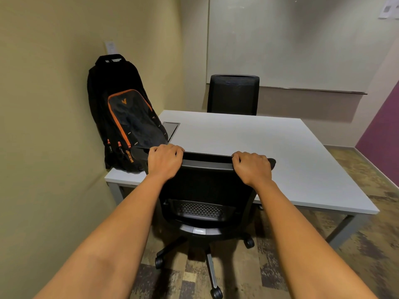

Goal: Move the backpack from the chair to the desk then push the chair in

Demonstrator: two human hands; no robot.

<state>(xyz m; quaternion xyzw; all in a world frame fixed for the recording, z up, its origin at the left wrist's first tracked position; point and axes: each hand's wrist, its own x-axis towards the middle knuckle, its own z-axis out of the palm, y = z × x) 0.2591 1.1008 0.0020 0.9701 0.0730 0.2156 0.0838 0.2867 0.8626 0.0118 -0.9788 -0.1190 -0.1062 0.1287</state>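
Observation:
A black backpack [123, 113] with orange zip trim stands upright on the left corner of the white desk [259, 152], leaning against the yellow wall. Right in front of me is a black office chair [205, 190] on castors, its back facing me and its seat tucked partly under the desk's near edge. My left hand [165, 160] grips the left part of the backrest's top edge, fingers curled over it. On the right part of that same edge, my right hand [252, 167] holds on in the same way.
A second black chair [233, 94] stands at the desk's far side. A grey cable hatch [171, 127] lies in the desk beside the backpack. A whiteboard [291, 39] covers the far wall. The yellow wall is close on the left; patterned carpet [356, 244] spreads to the right.

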